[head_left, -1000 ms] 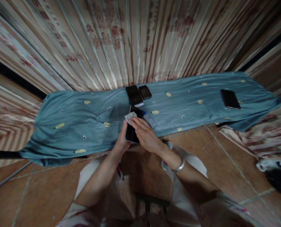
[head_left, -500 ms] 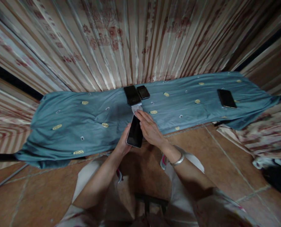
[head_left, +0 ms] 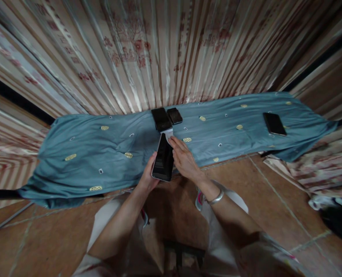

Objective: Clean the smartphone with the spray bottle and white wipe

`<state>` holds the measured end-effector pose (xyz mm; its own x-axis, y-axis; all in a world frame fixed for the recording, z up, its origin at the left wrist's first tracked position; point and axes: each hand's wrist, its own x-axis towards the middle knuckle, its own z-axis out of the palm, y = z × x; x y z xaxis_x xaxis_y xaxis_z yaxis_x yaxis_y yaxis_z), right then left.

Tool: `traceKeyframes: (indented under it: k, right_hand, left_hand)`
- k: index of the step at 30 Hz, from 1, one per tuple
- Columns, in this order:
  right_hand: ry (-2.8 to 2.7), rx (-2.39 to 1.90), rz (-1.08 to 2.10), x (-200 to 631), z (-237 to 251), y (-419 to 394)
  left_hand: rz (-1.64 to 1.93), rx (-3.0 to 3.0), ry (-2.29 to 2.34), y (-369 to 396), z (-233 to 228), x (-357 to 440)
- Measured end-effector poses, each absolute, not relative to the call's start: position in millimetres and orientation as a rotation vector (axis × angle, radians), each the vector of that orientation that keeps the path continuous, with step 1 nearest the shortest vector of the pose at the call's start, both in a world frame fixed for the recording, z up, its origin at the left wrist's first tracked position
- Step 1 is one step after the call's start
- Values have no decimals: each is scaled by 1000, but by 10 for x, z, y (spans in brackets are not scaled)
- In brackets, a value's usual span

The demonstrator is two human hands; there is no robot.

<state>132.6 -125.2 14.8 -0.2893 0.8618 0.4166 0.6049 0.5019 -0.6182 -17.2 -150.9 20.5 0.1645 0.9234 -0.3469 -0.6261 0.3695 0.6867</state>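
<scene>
Right between the two hands, a dark-screened device (head_left: 163, 161) is held up at a slant, its top end toward the curtain (head_left: 159, 50) and its lower end toward the person. The left hand (head_left: 149, 175) grips it low along the left edge, thumb lying by the rim. On the opposite side, the right hand (head_left: 185, 159) has its fingers stretched toward the upper right edge, holding a white wipe (head_left: 168, 135) there; how firmly the wipe is pinched cannot be told, since the fingers cover part of it. Just beyond the device's top end, a larger black device (head_left: 161, 119) and a smaller black device (head_left: 175, 115) lie side by side on the blue cloth (head_left: 125, 134). Well apart, toward the person's right, another dark device (head_left: 274, 124) rests on that cloth. A silver bracelet (head_left: 217, 198) circles the right wrist.
</scene>
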Motion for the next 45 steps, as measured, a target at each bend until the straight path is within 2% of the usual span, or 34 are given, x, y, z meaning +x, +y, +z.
traceKeyframes:
  k: [12,24,36,41,45]
  right_hand:
    - [-1954,-1126,517,1141,104,-1351]
    - [-1392,-1102,991,1123,125,-1232]
    - [-1171,-1099,1171,1118,124,-1159]
    - [-1107,-1123,1209,1135,149,-1136]
    - [-1000,-1141,1267,1183,165,-1096]
  left_hand:
    - [1249,494,923,-1395,83,-191]
    - [1180,1393,1233,-1381,-11,-256]
    - [1066,2080,1483,-1390,-71,-363]
    - [1097,2117,1530,-1394,-37,-368]
    - [1155,1902,1479,-1395,8,-399]
